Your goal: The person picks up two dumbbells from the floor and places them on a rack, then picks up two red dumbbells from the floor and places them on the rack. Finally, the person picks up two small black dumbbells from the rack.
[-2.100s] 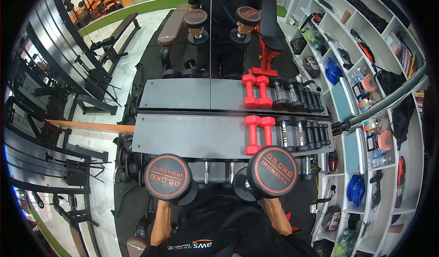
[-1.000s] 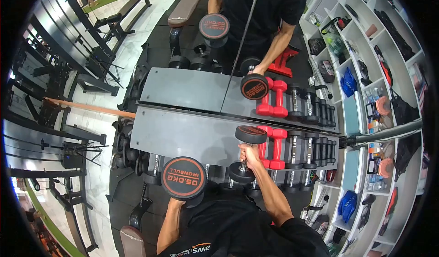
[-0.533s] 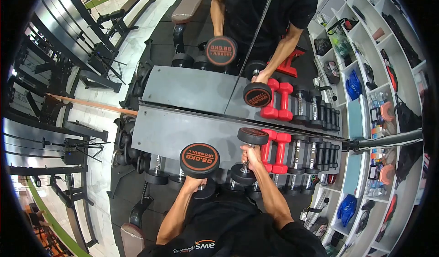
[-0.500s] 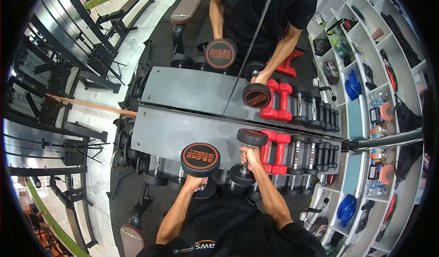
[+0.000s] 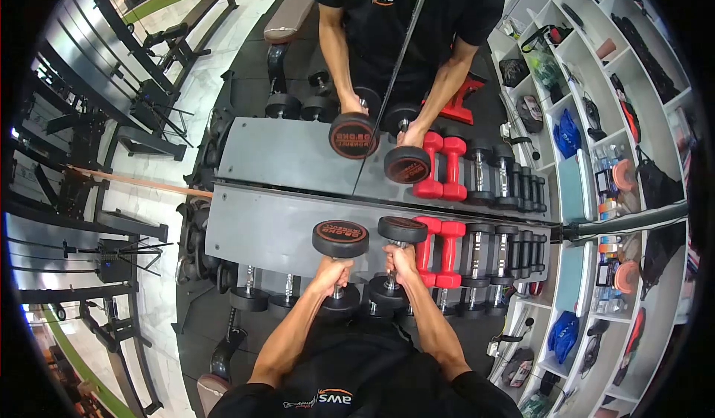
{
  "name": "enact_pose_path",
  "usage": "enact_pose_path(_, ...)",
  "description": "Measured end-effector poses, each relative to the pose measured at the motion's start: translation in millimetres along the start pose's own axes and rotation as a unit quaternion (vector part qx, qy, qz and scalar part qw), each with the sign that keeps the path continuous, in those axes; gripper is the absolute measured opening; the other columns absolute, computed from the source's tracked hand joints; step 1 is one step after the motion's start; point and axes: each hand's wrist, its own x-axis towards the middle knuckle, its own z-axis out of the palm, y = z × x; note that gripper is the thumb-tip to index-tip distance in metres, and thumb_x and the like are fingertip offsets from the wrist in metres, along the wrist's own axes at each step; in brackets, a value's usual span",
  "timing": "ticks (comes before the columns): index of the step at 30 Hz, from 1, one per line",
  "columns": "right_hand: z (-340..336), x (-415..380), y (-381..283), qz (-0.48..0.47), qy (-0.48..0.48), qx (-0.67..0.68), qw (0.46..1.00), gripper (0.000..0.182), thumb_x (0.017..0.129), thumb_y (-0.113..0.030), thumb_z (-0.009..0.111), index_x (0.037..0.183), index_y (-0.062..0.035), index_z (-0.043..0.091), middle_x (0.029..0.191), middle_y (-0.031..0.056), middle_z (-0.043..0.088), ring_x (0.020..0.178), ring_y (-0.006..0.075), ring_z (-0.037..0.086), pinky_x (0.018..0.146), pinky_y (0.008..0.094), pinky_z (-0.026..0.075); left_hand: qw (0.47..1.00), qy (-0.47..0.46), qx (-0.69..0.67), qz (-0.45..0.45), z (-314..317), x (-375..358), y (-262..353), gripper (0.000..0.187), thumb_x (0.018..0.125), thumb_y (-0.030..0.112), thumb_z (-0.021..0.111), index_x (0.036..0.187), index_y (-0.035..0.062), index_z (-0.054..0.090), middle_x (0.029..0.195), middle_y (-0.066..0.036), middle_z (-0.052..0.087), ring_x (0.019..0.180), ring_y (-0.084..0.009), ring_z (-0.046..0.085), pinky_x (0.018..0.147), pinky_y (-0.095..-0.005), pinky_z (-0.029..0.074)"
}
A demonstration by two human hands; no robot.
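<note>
The left hand and right hand each had fingers wrapped around a silvery metal handle: the left's on a round-headed black dumbbell with orange lettering, the right's on its round-headed black twin. Both seemed heavy, stiff and sturdy, perhaps slippery on bare metal, best held mid-handle. Their long axes ran roughly side by side, away from the body, lettered ends tilted upward, over the flat grey rack top; contact was unclear. Rightward lay two red dumbbells.
</note>
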Motion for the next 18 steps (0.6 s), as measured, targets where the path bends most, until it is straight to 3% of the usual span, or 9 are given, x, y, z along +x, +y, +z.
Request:
enact_pose_path(6,4,3,-3,0.015,-0.001,-0.003,1.000,0.030,0.082,-0.006,0.063,0.062,-0.0116,0.043,0.050,-0.0019,0.038,0.037,0.0120,0.038,0.037,0.0307,0.031,0.997,-0.014,-0.015,-0.068,1,34,2,0.023,0.086,0.010,0.063,0.068,0.0078,0.049,0.050,-0.001,0.043,0.036,-0.0122,0.040,0.037,-0.0315,0.035)
enact_pose_path(18,3,24,-1,0.050,0.006,0.003,0.999,0.028,0.082,-0.006,0.064,0.063,-0.0108,0.044,0.050,0.0000,0.041,0.037,0.0124,0.039,0.037,0.0310,0.033,0.995,-0.017,-0.016,-0.100,-7,82,4,0.026,0.083,0.014,0.064,0.063,0.0088,0.048,0.048,-0.001,0.042,0.036,-0.0127,0.038,0.038,-0.0326,0.035)
